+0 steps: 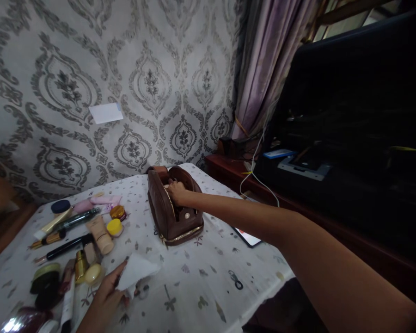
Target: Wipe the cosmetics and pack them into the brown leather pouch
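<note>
Right arm: reaches from the lower right corner to the centre, the forearm [235, 217] nearly level and the elbow bent.
Right hand: the right hand [177, 192] dips through the bag's opening, knuckles up; its fingertips are out of sight, so I cannot tell how far they are spread or whether they grip anything.
Left hand: at lower left centre, the left hand [107, 293] has its fingers closed on a crumpled white tissue [137, 273], which spreads to the right over the patterned tablecloth [183, 277].
Brown bag: the brown leather zip bag [161, 201] stands upright and unzipped at the centre; its inside is dark.
Jars and tubes: at left lie a yellow-lidded jar [114, 227], an amber-lidded jar [118, 212], a navy-lidded jar [61, 206] and a beige squeeze tube [101, 235], all capped, contents unseen.
Partly covered: a phone [250, 237] shows one corner beyond the forearm.
Cut off: a shiny dark red item [24, 321] leaves the frame at lower left.
Hard to make out: the dark cosmetics beside it merge together.
</note>
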The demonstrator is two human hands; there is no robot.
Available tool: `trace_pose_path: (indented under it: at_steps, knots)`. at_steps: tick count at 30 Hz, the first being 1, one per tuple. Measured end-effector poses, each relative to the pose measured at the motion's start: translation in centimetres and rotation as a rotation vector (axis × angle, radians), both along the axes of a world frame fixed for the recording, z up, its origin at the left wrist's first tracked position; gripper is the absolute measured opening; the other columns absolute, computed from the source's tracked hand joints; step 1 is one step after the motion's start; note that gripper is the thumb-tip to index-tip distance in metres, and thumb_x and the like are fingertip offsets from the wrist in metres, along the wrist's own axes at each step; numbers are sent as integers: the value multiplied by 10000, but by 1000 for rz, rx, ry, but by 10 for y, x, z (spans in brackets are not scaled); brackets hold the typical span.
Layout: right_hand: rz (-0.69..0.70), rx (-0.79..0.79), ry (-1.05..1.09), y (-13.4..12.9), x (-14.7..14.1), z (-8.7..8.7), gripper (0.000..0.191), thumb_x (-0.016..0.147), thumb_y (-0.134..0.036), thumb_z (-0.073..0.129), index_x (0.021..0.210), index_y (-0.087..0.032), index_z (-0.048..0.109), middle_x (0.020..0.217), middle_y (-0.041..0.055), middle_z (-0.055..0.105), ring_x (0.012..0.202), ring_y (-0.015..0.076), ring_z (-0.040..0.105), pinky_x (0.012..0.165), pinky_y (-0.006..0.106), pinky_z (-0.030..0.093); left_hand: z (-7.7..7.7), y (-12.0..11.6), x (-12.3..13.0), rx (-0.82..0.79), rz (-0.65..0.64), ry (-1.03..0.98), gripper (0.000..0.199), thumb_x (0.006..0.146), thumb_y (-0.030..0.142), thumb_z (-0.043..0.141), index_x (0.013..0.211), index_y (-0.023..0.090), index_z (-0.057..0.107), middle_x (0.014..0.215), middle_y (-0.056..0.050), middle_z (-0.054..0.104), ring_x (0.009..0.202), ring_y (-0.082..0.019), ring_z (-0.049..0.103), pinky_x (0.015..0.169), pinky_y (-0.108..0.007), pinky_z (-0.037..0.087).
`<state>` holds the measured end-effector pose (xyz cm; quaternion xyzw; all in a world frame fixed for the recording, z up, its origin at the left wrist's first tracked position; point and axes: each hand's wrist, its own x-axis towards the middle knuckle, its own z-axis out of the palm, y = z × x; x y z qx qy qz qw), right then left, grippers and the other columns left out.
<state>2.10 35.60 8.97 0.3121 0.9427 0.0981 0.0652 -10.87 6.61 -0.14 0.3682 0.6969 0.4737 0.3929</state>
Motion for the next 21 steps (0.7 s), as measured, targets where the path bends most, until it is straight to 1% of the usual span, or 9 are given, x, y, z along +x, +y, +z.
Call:
trace_pose_path:
  at_steps: [4,7,9,11,14,17,19,20,21]
  knots:
    - [-26,-59,38,-7,4,7,289,927,-254,613,1186,-126,614,1239,113,621,1121,238,610,946,449,513,2,2,2,-5,16,14,489,567,278,610,1035,195,725,709,-11,708,623,-223,604,576,-322,534]
    - [-51,-116,85,-7,8,18,294,895,-195,624,1184,-146,648,1222,138,651,1093,249,640,891,385,531,0,2,3,0,77,35,547,527,264,588,1054,181,707,736,-3,712,613,-207,595,580,-310,524]
    - [-68,-147,133,-5,10,29,298,854,-198,647,1145,-150,690,1188,168,676,1050,271,666,827,336,533,-2,3,3,3,89,29,577,526,280,580,1080,164,690,717,3,700,590,-197,582,572,-306,511]
    - [-82,-161,195,-3,14,46,283,849,-256,638,1084,-122,722,1120,190,705,985,275,687,764,298,520,-4,3,3,12,62,7,585,537,298,576,1092,147,680,661,13,669,573,-192,572,556,-299,494]
    - [-69,-145,314,-6,26,72,328,932,-304,495,1040,-98,727,1013,151,735,924,221,684,734,249,478,-6,5,3,34,3,-28,562,549,279,564,1078,133,680,624,20,636,564,-178,554,534,-276,468]
    - [-11,-110,491,-24,47,88,361,967,-252,385,1081,-115,698,999,88,733,899,171,653,747,233,449,-5,8,5,51,-45,-65,516,549,251,550,1031,125,684,581,28,600,527,-155,515,491,-248,434]
    - [80,-176,807,-43,62,88,297,922,-253,462,1002,-111,711,903,70,733,793,162,641,705,240,450,-1,10,6,83,-72,-71,439,556,246,543,955,128,683,585,24,588,532,-146,510,478,-232,424]
    - [134,-213,891,-53,70,84,282,908,-281,492,951,-118,718,865,66,727,755,167,634,685,251,451,1,11,7,104,-91,-64,384,564,248,543,905,131,677,598,18,587,541,-143,514,474,-224,422]
    - [182,-237,975,-63,76,79,275,899,-305,510,937,-127,715,877,69,723,765,176,635,687,261,457,3,11,8,125,-118,-55,329,575,251,544,858,134,666,613,12,587,550,-140,519,467,-215,415]
